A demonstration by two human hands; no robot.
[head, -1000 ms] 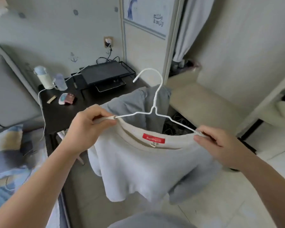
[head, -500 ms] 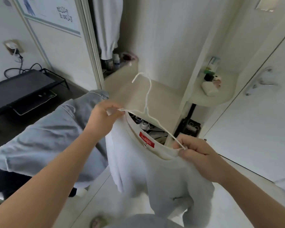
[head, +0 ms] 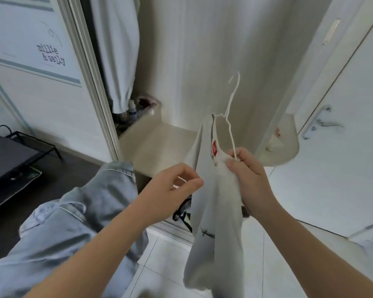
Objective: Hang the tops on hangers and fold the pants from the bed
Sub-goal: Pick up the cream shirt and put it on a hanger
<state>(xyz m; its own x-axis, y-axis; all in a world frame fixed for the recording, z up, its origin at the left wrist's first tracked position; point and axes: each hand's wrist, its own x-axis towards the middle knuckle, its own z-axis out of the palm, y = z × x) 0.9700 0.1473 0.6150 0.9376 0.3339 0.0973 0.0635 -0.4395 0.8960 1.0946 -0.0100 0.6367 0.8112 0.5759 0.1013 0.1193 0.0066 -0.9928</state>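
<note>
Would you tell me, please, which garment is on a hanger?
The white top with the red neck label, threaded on the wire hanger that the right hand grips. The light blue jeans hang beside the left arm, on no hanger.

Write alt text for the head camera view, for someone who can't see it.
A person's right hand grips one end of a white wire hanger, with a white top hanging from it. The left hand hovers beside the top, loosely curled and holding nothing, with light blue jeans draped over that forearm.
</note>
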